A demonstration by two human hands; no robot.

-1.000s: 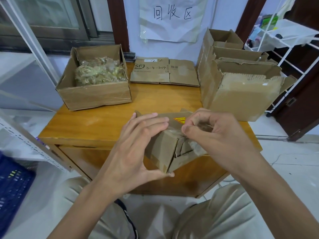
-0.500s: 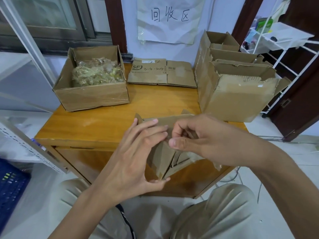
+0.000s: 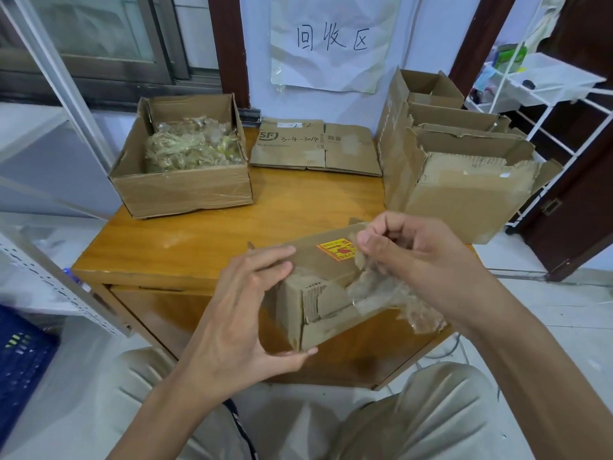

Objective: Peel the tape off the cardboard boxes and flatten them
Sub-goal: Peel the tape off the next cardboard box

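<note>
A small cardboard box (image 3: 328,293) with a yellow and red sticker on top is held over the table's front edge. My left hand (image 3: 245,313) grips its left end, fingers on top and thumb underneath. My right hand (image 3: 411,257) pinches a strip of clear tape (image 3: 381,290) at the box's top right, near the sticker. The tape hangs loose and crumpled from the box's near face toward the right. Torn paper shows on the box where tape has come away.
On the wooden table (image 3: 205,240) stand an open box of crumpled tape (image 3: 182,161) at back left, a flattened box (image 3: 315,147) at back middle, and several open boxes (image 3: 464,171) at right. A white wire rack (image 3: 544,94) stands far right, a blue crate (image 3: 20,360) at lower left.
My right hand has pulled the tape up and to the right, so the sticker and top face show. More loose tape now hangs from the box. My left hand keeps its hold.
</note>
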